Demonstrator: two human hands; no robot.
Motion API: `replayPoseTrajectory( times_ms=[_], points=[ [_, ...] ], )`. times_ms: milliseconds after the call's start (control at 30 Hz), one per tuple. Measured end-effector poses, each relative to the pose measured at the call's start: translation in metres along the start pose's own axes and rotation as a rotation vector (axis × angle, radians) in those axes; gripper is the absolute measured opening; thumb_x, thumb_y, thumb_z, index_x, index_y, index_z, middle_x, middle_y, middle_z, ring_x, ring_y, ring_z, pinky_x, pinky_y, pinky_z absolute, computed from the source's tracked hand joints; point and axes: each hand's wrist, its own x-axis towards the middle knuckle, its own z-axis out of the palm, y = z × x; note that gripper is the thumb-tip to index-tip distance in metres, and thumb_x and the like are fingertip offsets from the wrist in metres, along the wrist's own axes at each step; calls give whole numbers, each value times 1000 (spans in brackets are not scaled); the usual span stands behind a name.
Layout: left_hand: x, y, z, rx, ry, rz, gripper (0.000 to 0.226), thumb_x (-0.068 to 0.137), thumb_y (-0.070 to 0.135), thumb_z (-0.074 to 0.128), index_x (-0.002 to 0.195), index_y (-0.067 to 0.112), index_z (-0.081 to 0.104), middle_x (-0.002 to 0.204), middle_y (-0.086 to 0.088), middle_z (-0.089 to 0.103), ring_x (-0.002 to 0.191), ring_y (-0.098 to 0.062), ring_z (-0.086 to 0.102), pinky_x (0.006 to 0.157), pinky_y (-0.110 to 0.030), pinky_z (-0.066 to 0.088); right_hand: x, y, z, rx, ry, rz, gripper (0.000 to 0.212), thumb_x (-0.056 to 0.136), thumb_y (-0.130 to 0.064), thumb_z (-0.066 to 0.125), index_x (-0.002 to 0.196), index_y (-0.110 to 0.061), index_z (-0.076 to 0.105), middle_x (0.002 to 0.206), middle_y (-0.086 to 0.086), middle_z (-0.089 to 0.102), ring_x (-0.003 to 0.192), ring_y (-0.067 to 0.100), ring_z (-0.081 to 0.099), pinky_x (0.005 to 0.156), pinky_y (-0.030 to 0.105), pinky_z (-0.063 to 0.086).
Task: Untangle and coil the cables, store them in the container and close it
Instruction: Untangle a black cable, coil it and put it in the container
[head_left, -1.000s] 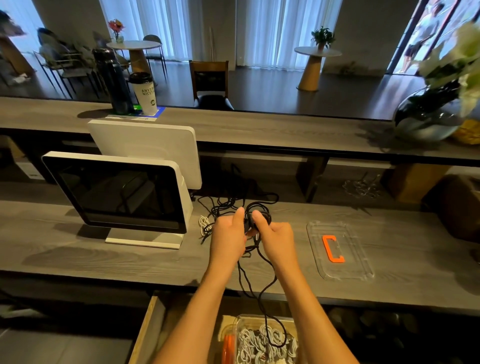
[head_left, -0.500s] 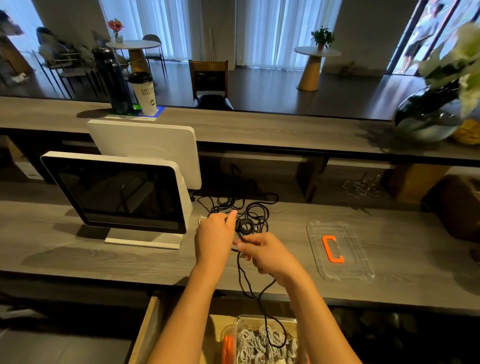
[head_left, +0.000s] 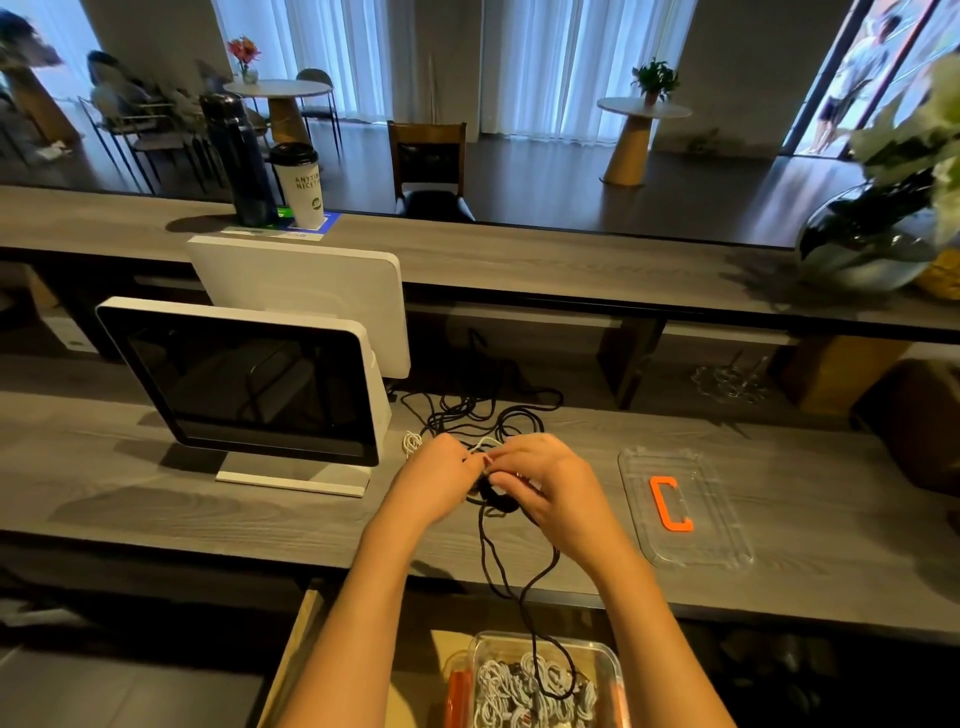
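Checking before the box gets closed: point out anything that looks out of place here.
One black cable hangs off the desk edge and loops into the open container below while both hands work its coil. More black cable lies tangled behind them.

light: daylight through curtains (head_left: 566, 67) at 12 o'clock, foreground dim
glare: faint on monitor (head_left: 249, 379)
edges: fisheye bend, soft corners

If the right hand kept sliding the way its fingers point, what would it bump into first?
The right hand points left, toward the left hand. It would probably meet that hand's fingers first, with the thin white cable between them. Depth is hard to judge.
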Motion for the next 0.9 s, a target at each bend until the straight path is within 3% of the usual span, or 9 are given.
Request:
replayPoseTrajectory(
  times_ms=[67,133,233,367,467,533,667,800,900],
  points=[
    [-3,3,0,-45,-8,14,47,101,38,48,72,6,66,65,-8,59,62,-24,54,64,-38,45,-1,0,3,257,46,143,17,95,-19,64,105,-23,76,95,-15,72,95,0,65,80,12,48],
    [-4,6,3,3,33,34,51,102,42,46,76,5,68,66,-7,62,64,-24,59,69,-39,49,1,-1,6,358,115,242,15,95,-16,64,95,-21,78,84,-15,74,86,2,69,75,16,53],
    [-7,10,8,37,94,100,54,101,43,47,66,5,63,58,-5,54,56,-20,50,64,-37,45,3,1,6,464,156,351,16,94,-16,65,88,-15,79,76,-4,75,77,10,72,69,29,59],
    [-8,14,14,54,138,213,55,104,43,42,65,9,62,61,-5,55,62,-23,53,65,-38,44,4,1,2,763,206,600,17,93,-10,64,83,-5,78,71,10,72,65,17,68,56,26,54],
    [-15,22,13,151,181,395,44,107,35,35,88,11,67,82,-11,66,81,-28,61,77,-44,49,2,-1,0,969,171,757,17,92,-16,65,86,-4,76,76,9,70,71,18,64,61,26,52],
    [-19,21,14,126,269,511,39,107,31,38,97,9,68,83,-12,67,79,-30,63,75,-47,51,1,-2,-3,1050,159,836,15,91,-20,67,91,-10,77,85,8,73,80,18,66,71,30,54],
    [-17,9,17,109,429,687,51,100,45,32,84,12,68,65,-4,62,59,-24,60,53,-38,49,0,-2,-9,1170,58,895,18,86,-27,71,96,-13,77,100,12,74,97,25,68,91,43,55],
    [-12,3,13,119,567,865,51,100,48,40,69,14,63,58,3,56,53,-15,53,46,-32,44,-2,-9,-13,1420,-69,955,21,83,-25,70,98,-10,74,92,16,74,77,23,72,56,24,59],
    [-7,-3,12,32,558,821,50,99,52,42,73,16,66,63,5,58,59,-12,53,51,-32,43,-2,-9,-10,1436,-4,813,26,78,-20,69,96,-3,72,88,13,71,73,19,69,57,21,57]
  ],
)
